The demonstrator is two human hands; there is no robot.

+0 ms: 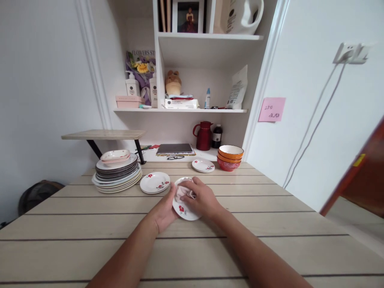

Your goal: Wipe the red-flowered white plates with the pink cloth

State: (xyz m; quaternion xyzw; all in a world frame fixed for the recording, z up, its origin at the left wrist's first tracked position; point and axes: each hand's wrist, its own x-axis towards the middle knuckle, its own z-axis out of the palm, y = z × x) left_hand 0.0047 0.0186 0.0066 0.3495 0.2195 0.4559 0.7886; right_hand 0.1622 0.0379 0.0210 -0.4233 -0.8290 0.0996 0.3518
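A small white plate (188,215) with red flowers is tilted up in front of me over the table. My left hand (164,211) grips its left edge, thumb along the rim and the other fingers hidden behind it. My right hand (204,198) presses a crumpled pale cloth (181,193) against the plate's face. Left of the hands lies a short stack of similar flowered plates (155,182). Beyond them, to the right, sit more flowered small plates (203,165).
At the left rises a tall stack of plates (117,176) topped by small dishes, beside a raised wooden stand (103,135). Stacked bowls (230,157) stand at the back right. Behind are a red jug (204,136), a dark bottle (217,137), a laptop (175,148) and eyeglasses (175,157).
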